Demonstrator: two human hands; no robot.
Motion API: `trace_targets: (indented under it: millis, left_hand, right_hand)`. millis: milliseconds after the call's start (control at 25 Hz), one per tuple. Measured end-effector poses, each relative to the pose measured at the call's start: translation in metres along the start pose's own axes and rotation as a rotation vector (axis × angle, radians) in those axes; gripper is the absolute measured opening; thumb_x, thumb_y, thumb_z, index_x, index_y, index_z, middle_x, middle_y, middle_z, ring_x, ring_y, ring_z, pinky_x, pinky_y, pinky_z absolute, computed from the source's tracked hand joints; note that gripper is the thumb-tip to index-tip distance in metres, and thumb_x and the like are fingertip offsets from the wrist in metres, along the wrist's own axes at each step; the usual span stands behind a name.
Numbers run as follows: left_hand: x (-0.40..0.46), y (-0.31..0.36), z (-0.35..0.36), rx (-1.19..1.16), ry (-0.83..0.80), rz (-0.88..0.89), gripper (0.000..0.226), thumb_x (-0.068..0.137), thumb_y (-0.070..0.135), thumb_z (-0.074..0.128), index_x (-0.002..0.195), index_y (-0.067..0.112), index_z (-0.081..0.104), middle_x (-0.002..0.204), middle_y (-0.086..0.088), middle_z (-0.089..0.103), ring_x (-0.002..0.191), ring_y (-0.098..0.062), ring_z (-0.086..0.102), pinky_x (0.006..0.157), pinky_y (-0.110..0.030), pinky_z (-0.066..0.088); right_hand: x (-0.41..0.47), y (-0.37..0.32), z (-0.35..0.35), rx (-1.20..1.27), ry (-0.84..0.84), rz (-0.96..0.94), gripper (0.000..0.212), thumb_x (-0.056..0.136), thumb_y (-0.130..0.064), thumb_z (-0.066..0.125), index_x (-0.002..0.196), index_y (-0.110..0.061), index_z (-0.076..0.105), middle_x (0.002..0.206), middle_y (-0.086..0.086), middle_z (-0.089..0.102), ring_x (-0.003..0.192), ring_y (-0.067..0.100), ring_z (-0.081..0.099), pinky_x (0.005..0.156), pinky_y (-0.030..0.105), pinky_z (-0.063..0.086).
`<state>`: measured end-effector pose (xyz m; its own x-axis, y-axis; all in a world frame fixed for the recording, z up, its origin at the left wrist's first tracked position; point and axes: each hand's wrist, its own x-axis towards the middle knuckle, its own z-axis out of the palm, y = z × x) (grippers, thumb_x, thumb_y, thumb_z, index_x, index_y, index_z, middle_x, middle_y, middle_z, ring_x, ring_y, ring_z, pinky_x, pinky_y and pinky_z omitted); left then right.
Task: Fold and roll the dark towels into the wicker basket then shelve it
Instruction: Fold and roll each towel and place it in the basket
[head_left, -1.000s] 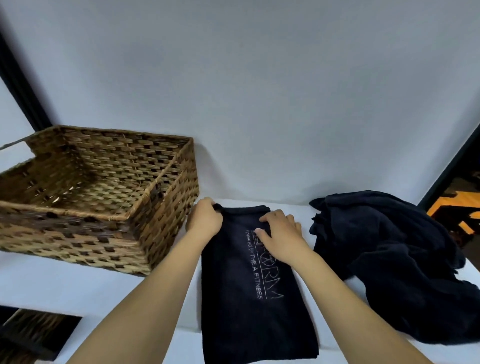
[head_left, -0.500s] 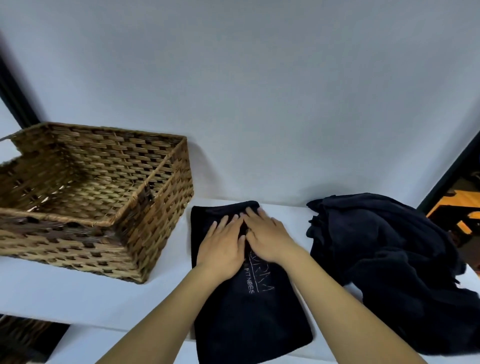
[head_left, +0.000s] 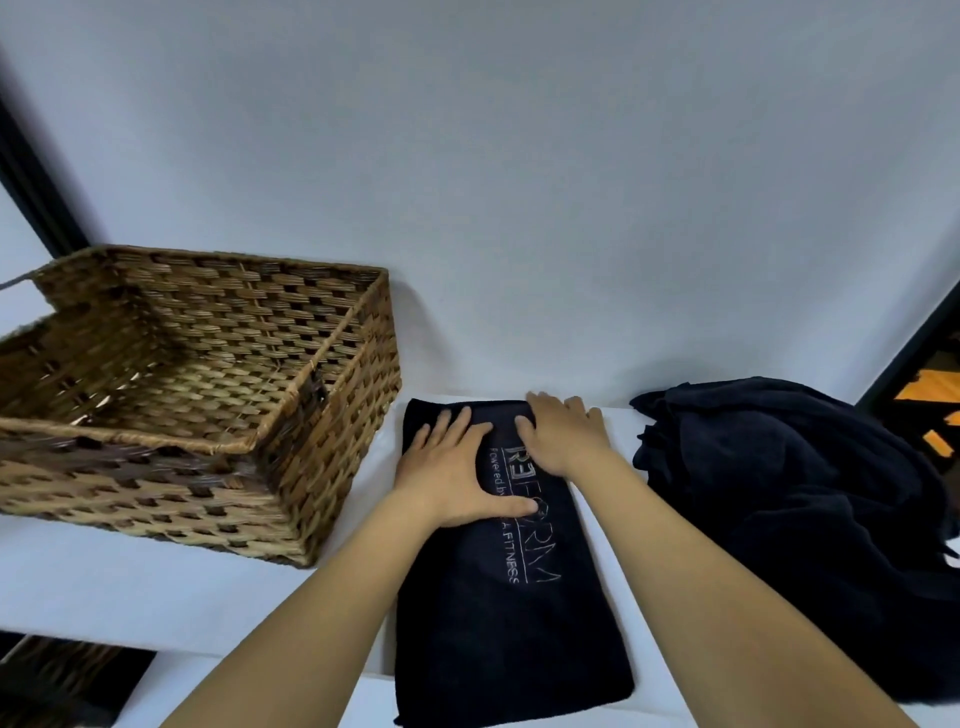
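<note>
- Head view, hands: left hand (head_left: 451, 474) is laid flat on the folded towel (head_left: 506, 582), fingers straight and slightly spread, thumb stretched toward the printed lettering. Right hand (head_left: 562, 439) is pressed on the towel's far end, fingers straight and close together, their tips at the far edge. Nothing is gripped or pinched by either hand.
- Head view, position: the folded towel is spread lengthwise on the white shelf top (head_left: 130, 587), its far end near the wall, its near end overhanging the front edge. It lies just beside the wicker basket (head_left: 332, 447), apart from it, with the towel heap (head_left: 795, 519) on its other side.
- Handling, judged: soft, limp terry cloth, light, not fragile, not slippery; no shape would be kept if it were lifted by one corner. A roll is probably best begun from one short end, both hands across the full width, with steady downward pressure so the layers are not skewed. The finished roll could be taken around its middle.
- Count: one folded towel, one heap whose towels cannot be counted, one wicker basket on the shelf top with no towel seen inside, two hands. A second woven thing (head_left: 57, 670) is partly seen below.
</note>
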<state>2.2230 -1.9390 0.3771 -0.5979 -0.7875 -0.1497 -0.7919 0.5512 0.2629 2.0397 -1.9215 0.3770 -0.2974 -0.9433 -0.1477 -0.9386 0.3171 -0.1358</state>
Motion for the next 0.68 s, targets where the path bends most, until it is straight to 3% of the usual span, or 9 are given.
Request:
trace_targets:
  millis: [80,160,240,360,480,560,680]
  left_hand:
    - [0.005,-0.006,-0.001,0.015,0.005,0.01,0.127,0.056,0.1,0.047,0.16,0.033,0.015,0.17,0.004,-0.002,0.156,-0.019,-0.007,0.126,-0.044,0.001]
    - [0.008,-0.01,0.005,0.021,0.117,0.022,0.099,0.077,0.089,0.04,0.157,0.034,0.024,0.169,0.003,0.01,0.156,-0.02,0.003,0.125,-0.045,0.009]
    - [0.014,-0.012,0.008,0.005,0.227,0.007,0.07,0.094,0.07,0.035,0.154,0.034,0.032,0.167,0.004,0.02,0.154,-0.02,0.011,0.122,-0.045,0.013]
    - [0.028,-0.022,0.005,0.039,0.15,-0.075,0.073,0.093,0.072,0.032,0.156,0.035,0.026,0.168,0.004,0.015,0.156,-0.024,0.004,0.123,-0.047,0.005]
    - [0.014,-0.024,0.002,0.072,0.153,-0.121,0.077,0.097,0.069,0.029,0.16,0.026,0.019,0.17,-0.003,0.005,0.156,-0.029,-0.007,0.124,-0.051,-0.008]
    - [-0.022,-0.018,0.008,-0.042,0.202,0.068,0.067,0.103,0.055,0.035,0.16,0.022,0.022,0.17,-0.002,0.005,0.156,-0.022,-0.008,0.126,-0.048,-0.005]
    - [-0.097,-0.006,0.028,-0.167,0.136,0.359,0.057,0.106,0.04,0.032,0.16,0.024,0.022,0.168,0.006,0.008,0.155,-0.01,-0.004,0.127,-0.039,0.003]
  right_hand:
    - [-0.011,-0.006,0.001,-0.016,0.09,0.015,0.055,0.107,-0.041,0.026,0.157,-0.018,0.022,0.165,0.003,0.021,0.146,0.028,0.024,0.115,0.046,0.023]
    - [-0.033,-0.012,0.011,0.08,0.196,-0.128,0.052,0.107,-0.034,0.031,0.157,-0.018,0.027,0.166,-0.001,0.018,0.152,0.022,0.017,0.118,0.042,0.02]
    - [-0.054,-0.012,0.02,0.188,0.157,-0.24,0.052,0.107,-0.039,0.033,0.157,-0.024,0.029,0.167,-0.006,0.016,0.154,0.016,0.01,0.12,0.04,0.017]
    - [-0.044,0.0,0.026,0.137,0.02,-0.093,0.064,0.104,-0.053,0.028,0.159,-0.024,0.019,0.168,-0.002,0.011,0.154,0.023,0.009,0.121,0.045,0.021]
    - [-0.057,0.002,0.017,0.023,0.113,-0.001,0.063,0.103,-0.053,0.029,0.154,-0.017,0.028,0.163,0.007,0.023,0.149,0.029,0.02,0.119,0.046,0.026]
    - [-0.094,-0.004,0.019,0.139,0.201,-0.199,0.057,0.106,-0.043,0.034,0.156,-0.018,0.028,0.167,0.0,0.015,0.153,0.022,0.011,0.123,0.041,0.018]
    - [-0.15,-0.011,0.03,0.155,0.081,-0.423,0.059,0.107,-0.045,0.028,0.16,-0.026,0.014,0.167,-0.011,0.007,0.154,0.008,-0.001,0.125,0.035,0.007]
